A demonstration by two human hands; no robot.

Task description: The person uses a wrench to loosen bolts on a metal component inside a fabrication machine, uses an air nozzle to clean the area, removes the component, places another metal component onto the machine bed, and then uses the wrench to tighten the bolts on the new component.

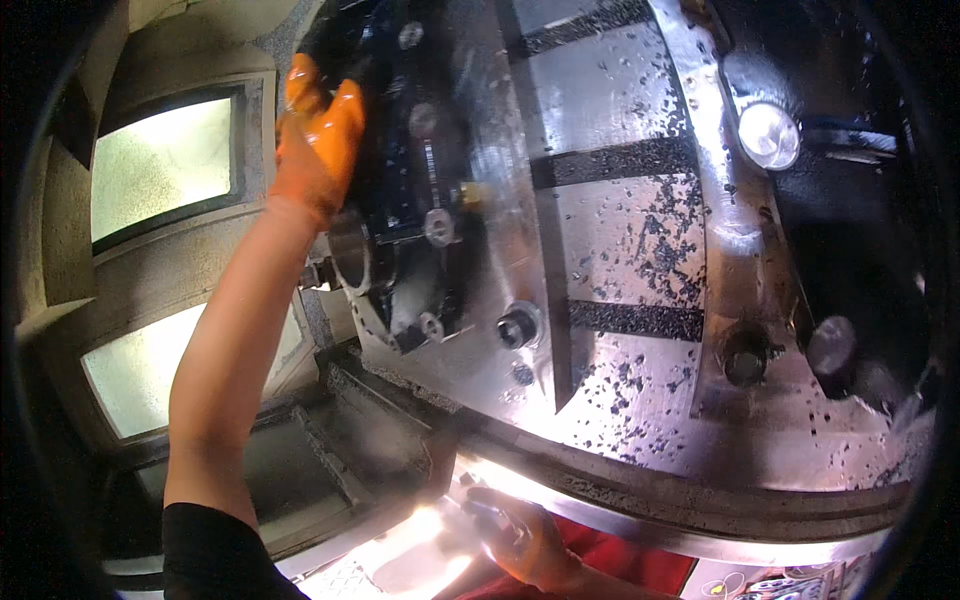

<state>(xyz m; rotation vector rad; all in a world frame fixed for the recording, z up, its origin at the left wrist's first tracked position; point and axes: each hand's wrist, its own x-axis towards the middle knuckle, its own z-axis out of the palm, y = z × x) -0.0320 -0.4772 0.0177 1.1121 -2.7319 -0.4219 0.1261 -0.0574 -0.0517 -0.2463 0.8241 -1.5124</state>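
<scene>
My left hand [322, 145], in a wet orange glove, is raised at the upper left with its fingers apart. It is against or just beside the left edge of a dark, shiny metal part [395, 190] with several round bosses; I cannot tell whether it touches. This part stands against a metal fixture plate [510, 250]. Low in the view, in front of the machine's sill, my right hand [535, 550], also in an orange glove, is closed around a greyish object, blurred and washed out by glare.
Dark chips lie scattered across the slotted metal table [630, 240]. A second fixture [735, 210] with a dark part [850, 200] stands to the right. Lit, cloudy window panels [165, 165] line the left wall. A raised sill [650, 500] runs along the near side.
</scene>
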